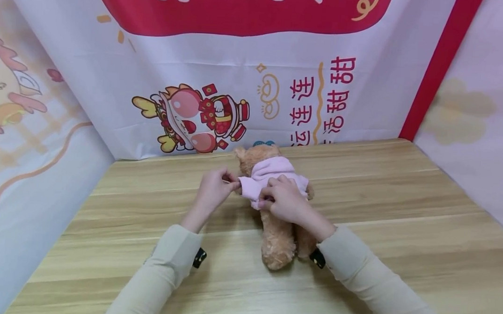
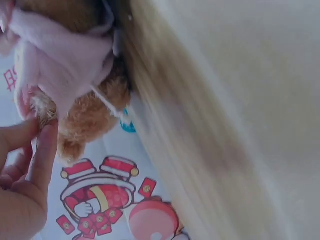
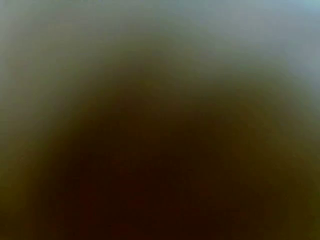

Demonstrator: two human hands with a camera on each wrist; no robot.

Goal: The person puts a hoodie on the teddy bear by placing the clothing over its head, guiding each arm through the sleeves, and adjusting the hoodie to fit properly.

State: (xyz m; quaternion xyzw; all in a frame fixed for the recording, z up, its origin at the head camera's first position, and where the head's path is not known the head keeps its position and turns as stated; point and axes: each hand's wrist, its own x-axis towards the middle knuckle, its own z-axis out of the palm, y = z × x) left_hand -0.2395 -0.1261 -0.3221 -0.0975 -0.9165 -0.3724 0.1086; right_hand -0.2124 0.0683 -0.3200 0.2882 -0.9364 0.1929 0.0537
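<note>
A light-brown teddy bear (image 1: 278, 245) in a pink hooded top (image 1: 276, 167) lies on the wooden table, its head toward the back wall and its legs toward me. My left hand (image 1: 216, 188) pinches the furry paw (image 2: 45, 107) at the end of the left-side sleeve, between thumb and finger. Over the lower part of the top, my right hand (image 1: 286, 200) has curled fingers that pinch the hem. A pale drawstring (image 2: 106, 102) hangs by the bear's head in the left wrist view. The right wrist view is dark and blurred.
The wooden tabletop (image 1: 380, 205) ends at a printed white and red banner (image 1: 239, 58) behind the bear. Printed cloth walls (image 1: 37, 143) stand at both sides. A small teal patch (image 1: 264, 142) shows behind the bear's head; I cannot tell what it is.
</note>
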